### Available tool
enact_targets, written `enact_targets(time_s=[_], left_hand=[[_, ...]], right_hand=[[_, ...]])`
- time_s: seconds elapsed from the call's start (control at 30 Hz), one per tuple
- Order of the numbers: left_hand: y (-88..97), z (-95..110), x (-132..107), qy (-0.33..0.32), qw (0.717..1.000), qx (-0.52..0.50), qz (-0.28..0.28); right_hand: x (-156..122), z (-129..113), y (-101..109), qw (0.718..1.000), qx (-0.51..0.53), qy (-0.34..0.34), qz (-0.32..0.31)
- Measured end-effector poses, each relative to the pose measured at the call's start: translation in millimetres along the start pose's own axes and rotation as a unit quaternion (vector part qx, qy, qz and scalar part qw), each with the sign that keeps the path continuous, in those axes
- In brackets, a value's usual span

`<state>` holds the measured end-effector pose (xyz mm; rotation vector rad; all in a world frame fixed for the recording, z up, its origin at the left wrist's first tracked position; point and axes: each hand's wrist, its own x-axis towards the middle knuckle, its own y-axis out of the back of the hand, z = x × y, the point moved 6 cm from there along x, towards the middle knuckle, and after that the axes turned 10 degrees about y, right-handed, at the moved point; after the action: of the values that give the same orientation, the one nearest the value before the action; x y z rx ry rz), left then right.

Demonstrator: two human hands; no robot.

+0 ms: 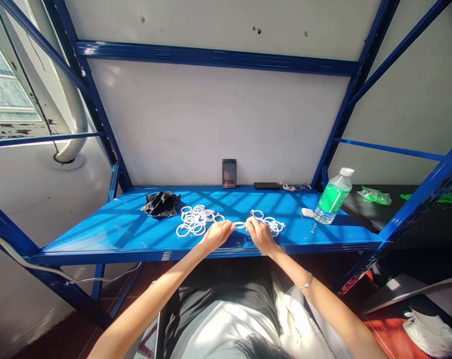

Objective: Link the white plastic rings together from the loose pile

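Between my two hands, just above the front of the blue shelf [136,242], a white ring [240,225] is held at both sides. My left hand [219,234] pinches its left side, fingers closed. On the other side, my right hand [260,235] grips it with bent fingers. A pile of white rings [196,219] lies left of my left hand. Behind and beside my right hand rests a smaller group of white rings [276,225]. My fingertips partly cover the held ring, so whether it joins another ring is unclear.
A crumpled black plastic bag [161,204] lies at the left. Along the back are a small dark box [229,173], a black flat device [267,186] and a coiled cable [295,187]. A water bottle [334,197] stands beside a small white case [307,213]. Blue posts [334,134] frame the shelf.
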<state>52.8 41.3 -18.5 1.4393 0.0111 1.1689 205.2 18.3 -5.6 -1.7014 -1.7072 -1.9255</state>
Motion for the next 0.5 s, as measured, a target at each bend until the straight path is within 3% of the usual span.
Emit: enact_targets(time_s=[0.23,0.5], left_hand=[[1.8,-4.2,3.1,0.032,0.993,-0.112,-0.031],[2.1,-5.0,3.3,0.065,0.985,-0.150,-0.057]], right_hand=[[0.2,-0.9,-1.7,1.000,-0.009,0.005,-0.018],[0.6,0.1,-2.9,0.999,-0.018,-0.010,-0.034]])
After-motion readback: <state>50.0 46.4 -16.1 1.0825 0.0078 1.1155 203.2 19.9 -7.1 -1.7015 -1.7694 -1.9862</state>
